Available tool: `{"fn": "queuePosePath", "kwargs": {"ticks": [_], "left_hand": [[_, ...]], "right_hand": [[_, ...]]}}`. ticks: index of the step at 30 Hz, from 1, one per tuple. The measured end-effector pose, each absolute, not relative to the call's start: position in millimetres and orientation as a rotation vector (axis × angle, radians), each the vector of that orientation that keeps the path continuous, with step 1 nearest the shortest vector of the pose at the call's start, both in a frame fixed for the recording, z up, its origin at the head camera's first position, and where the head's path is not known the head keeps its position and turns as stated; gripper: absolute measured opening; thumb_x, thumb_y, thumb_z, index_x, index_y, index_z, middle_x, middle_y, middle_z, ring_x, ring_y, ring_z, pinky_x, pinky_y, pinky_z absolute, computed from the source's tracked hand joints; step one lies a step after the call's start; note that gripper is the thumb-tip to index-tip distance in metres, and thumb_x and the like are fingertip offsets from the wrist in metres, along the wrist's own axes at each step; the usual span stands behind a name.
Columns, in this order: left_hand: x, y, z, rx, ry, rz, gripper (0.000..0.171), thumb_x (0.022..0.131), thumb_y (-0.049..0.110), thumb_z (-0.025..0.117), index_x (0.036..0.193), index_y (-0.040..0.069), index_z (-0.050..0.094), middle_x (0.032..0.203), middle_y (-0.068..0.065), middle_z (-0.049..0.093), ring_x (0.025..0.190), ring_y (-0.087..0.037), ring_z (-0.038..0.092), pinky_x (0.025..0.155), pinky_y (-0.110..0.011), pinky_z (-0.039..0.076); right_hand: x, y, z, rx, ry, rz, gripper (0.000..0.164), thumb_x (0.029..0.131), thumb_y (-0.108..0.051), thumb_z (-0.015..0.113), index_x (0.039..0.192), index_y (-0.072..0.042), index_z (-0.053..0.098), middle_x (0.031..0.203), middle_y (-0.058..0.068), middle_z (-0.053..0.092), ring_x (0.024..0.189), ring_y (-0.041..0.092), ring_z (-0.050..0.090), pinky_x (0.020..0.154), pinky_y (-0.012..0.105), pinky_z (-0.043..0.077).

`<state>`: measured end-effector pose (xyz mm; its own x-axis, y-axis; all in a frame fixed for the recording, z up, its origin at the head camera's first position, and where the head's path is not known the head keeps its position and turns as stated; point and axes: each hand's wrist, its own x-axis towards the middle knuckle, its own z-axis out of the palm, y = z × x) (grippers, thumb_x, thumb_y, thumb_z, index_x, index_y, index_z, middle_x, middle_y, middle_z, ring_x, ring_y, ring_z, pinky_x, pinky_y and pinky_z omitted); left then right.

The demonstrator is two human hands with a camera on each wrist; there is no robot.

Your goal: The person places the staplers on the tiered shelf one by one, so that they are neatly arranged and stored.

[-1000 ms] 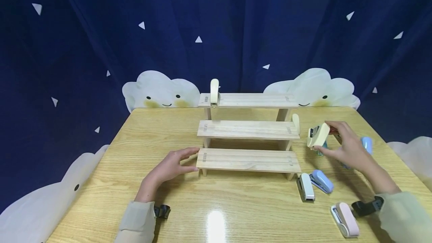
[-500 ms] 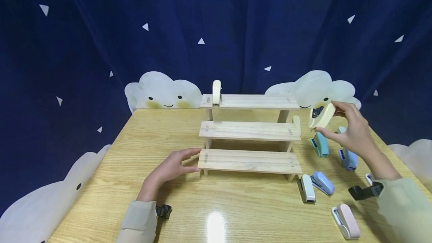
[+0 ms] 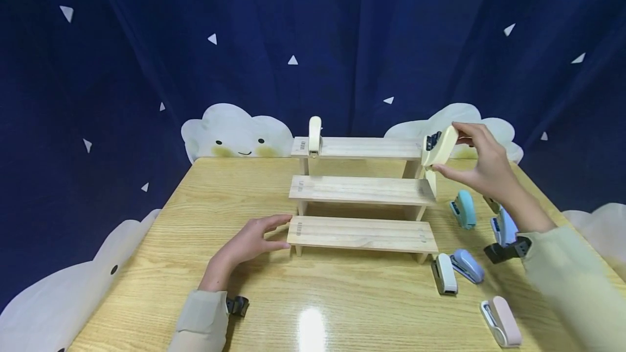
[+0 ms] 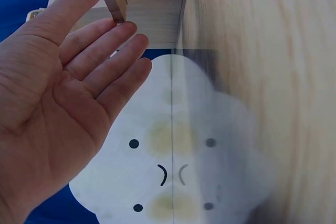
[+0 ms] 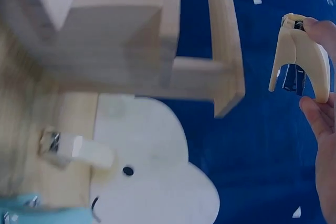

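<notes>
Evidently, a cream stapler (image 3: 444,148) is being held aloft at 2 o'clock from the middle of the rack (image 3: 362,188), pinched and tilted between the thumb and fingers of the right hand (image 3: 481,162). The left hand (image 3: 251,239) is being held out at 8 o'clock, fingers slightly bent and well parted from the thumb, with nothing being gripped; whether the bottom board (image 3: 362,232) is being touched cannot be told.

A carrying step seems to be in hand, since a second cream stapler (image 3: 315,132) is being borne by the top board (image 3: 371,147) at 11 o'clock. For any setting-down there, a levelling of the tilt would probably be called for.

As for edges, the held stapler is being held apart from the boards: curtain (image 5: 252,145) is being shown between them in the right wrist view. Free room is being offered along the top board from 12 to 1 o'clock. At 3 o'clock, just beside the rack, a third cream stapler (image 5: 92,150) is being partly hidden from the head camera and might be knocked. Between 3 and 4 o'clock, the tabletop (image 3: 367,297) is being crowded by the teal stapler (image 3: 467,211), blue stapler (image 3: 508,227), periwinkle stapler (image 3: 468,266), white stapler (image 3: 446,275) and pink stapler (image 3: 504,319).
</notes>
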<state>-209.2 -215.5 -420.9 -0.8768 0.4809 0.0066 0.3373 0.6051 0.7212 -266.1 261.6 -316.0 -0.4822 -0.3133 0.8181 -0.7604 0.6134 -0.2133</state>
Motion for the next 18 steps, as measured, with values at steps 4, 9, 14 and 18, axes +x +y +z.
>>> {"fn": "queuePosePath", "kwargs": {"ticks": [4,9,14,18], "left_hand": [[-210,-216,-421,0.688,2.645,1.123,0.066,0.088,0.029,0.074,0.146,0.014,0.047,0.150,-0.008,0.049,0.136,-0.037,0.049,0.113,-0.051,0.042],[-210,-216,-421,0.696,2.650,1.115,0.068,0.087,0.033,0.074,0.146,0.014,0.046,0.150,-0.008,0.049,0.136,-0.036,0.049,0.113,-0.050,0.042],[-210,-216,-422,0.695,2.637,1.127,0.068,0.087,0.031,0.074,0.147,0.014,0.046,0.150,-0.008,0.049,0.136,-0.036,0.049,0.113,-0.050,0.042],[-210,-216,-422,0.694,2.635,1.133,0.068,0.087,0.031,0.074,0.147,0.014,0.046,0.150,-0.008,0.049,0.136,-0.036,0.048,0.113,-0.050,0.042]], "right_hand": [[-275,244,-306,0.919,-2.067,0.729,0.094,0.077,-0.062,0.070,0.136,0.008,0.049,0.117,0.027,0.057,0.109,-0.009,0.046,0.096,0.000,0.039],[-282,221,-296,0.976,-2.087,0.700,0.085,0.068,-0.020,0.090,0.136,0.009,0.048,0.117,0.026,0.057,0.102,0.017,0.056,0.096,0.001,0.038],[-291,198,-290,1.006,-2.096,0.683,0.090,0.058,-0.001,0.092,0.136,0.009,0.048,0.116,0.025,0.057,0.100,0.031,0.056,0.096,0.001,0.038],[-299,182,-285,1.021,-2.123,0.689,0.088,0.060,-0.006,0.092,0.135,0.008,0.049,0.116,0.023,0.057,0.101,0.029,0.057,0.095,0.002,0.038]]}}
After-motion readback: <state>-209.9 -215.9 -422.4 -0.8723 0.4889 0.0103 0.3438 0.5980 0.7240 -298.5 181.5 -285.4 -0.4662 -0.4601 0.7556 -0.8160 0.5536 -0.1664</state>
